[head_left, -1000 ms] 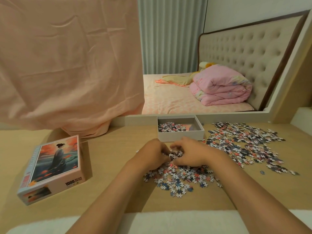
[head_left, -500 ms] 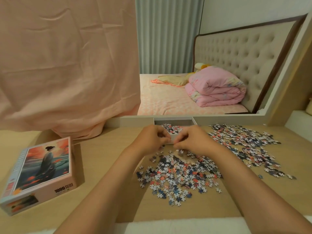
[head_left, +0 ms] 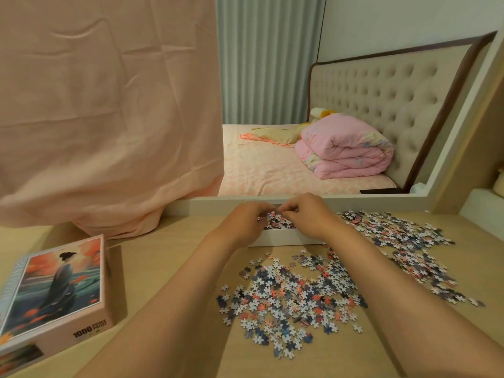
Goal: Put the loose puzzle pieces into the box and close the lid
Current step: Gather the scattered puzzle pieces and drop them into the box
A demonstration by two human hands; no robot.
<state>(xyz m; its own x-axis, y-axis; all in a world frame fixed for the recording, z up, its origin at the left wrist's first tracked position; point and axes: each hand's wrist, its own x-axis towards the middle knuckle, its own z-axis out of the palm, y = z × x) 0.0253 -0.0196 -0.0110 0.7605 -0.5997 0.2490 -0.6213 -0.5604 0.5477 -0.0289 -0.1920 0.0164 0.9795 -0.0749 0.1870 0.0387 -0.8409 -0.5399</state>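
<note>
**Hands over the box at the back of a pale tabletop**

Pale wood tabletop (head_left: 169, 263), matt and lightly grained, running from the near edge to a white frame (head_left: 207, 204) at the back. Beyond that frame, a bed (head_left: 267, 170) in a pink patterned sheet, with a folded pink quilt (head_left: 346, 151) against a tufted beige headboard (head_left: 381, 94) and a grey-green pleated curtain (head_left: 267, 58) behind. Mirror or opening: cannot tell. At upper left, a large peach cloth (head_left: 109, 118) hanging down, its hem bunched on the tabletop.

White box (head_left: 283, 238) open, against the frame at centre back, with some pieces (head_left: 276, 222) already inside. Left hand (head_left: 245, 222) and right hand (head_left: 308, 216) side by side above it, fingertips nearly meeting. Left fingers curled, pinching a small clump of pieces over the box. Right fingers curled too, but whether gripping anything cannot be told, being hidden by the knuckles.

Loose pieces in two patches: a dense heap (head_left: 289, 298) just in front of the box, between the forearms, and a wider scatter (head_left: 403, 246) to the right. Mostly white backs, with blue, black and coral faces.

Lid (head_left: 57, 290) at far left, well apart from the box, picture side up: a figure in a grey robe against an orange sky, with "1000" printed on the side.
</note>
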